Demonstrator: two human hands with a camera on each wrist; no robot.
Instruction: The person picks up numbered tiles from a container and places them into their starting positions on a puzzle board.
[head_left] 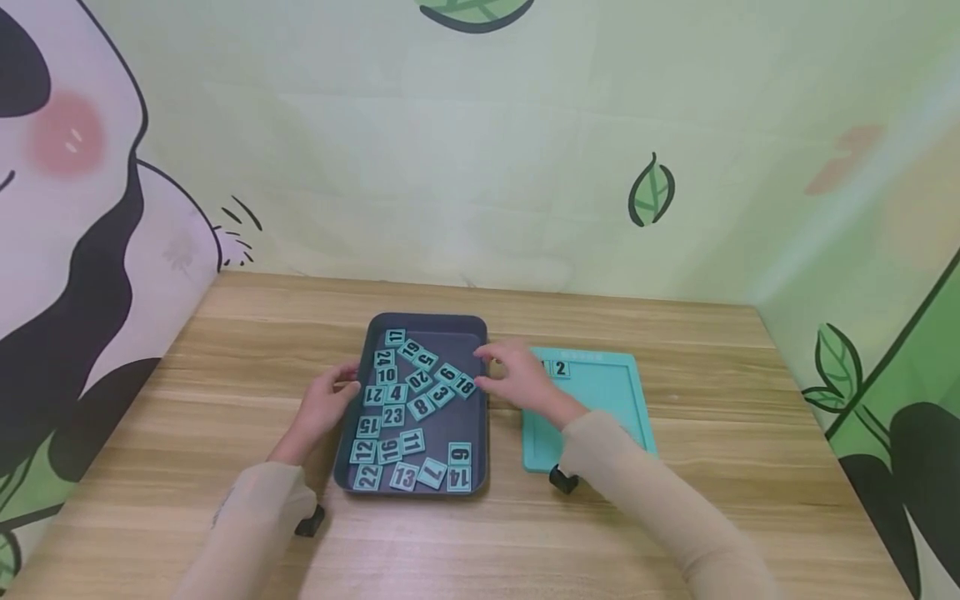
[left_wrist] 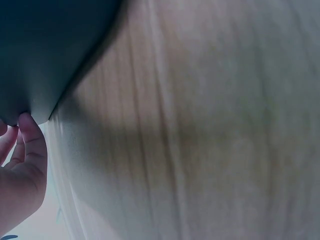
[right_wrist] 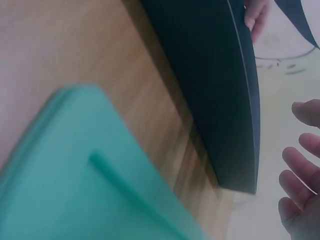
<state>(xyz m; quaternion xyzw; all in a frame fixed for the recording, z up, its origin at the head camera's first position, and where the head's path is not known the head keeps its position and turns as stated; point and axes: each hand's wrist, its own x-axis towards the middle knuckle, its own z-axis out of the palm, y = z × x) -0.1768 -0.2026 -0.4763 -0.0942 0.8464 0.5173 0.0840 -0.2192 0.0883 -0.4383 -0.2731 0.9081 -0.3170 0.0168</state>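
At the right rim of the dark tray (head_left: 457,421), we're hovering our right hand (head_left: 525,381), fingers parted, nothing held.
Tile 18 (head_left: 464,384) is lying tilted in the tray, just left of our right thumb; our left hand (head_left: 320,408) is pinching the opposite rim.

Tray (head_left: 446,337) left of board (head_left: 600,400), gap between, both on table (head_left: 705,400). Number tiles (head_left: 393,416) in tray, 22 (head_left: 367,477) near left, 14 (head_left: 459,478) near right. Tile 2 (head_left: 561,369) on board, far left (neighbour partly behind right hand (head_left: 527,377)). Left hand (head_left: 322,410) at tray's left rim, right hand over its right.
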